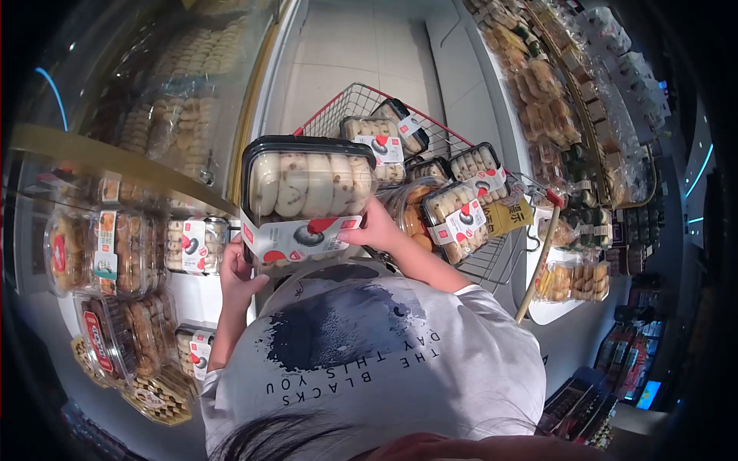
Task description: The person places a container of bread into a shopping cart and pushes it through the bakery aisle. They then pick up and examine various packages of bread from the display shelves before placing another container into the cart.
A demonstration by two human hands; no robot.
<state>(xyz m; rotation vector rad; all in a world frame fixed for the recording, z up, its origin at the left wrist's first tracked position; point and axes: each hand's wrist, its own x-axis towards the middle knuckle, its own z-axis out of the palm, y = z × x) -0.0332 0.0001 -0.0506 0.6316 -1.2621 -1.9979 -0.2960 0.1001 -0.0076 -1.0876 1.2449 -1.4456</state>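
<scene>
A clear plastic box of round, speckled white pastries (311, 184), with a black rim and a red and white label, is held up in front of my chest. At its right side my right hand (374, 233) grips it, thumb on the label. My left hand (240, 273) is at the box's lower left corner, its fingers closed against the edge and partly hidden. Just beyond stands a wire shopping cart (355, 95) with red trim. Several similar boxes (459, 219) lie in it, beside a yellow packet (509, 215).
On the left, a shelf holds packed pastries (127, 250) and another labelled box (198, 246), below a glass case (177, 100). To the right are shelves of bagged breads (542, 92). Pale floor tiles (369, 38) show ahead.
</scene>
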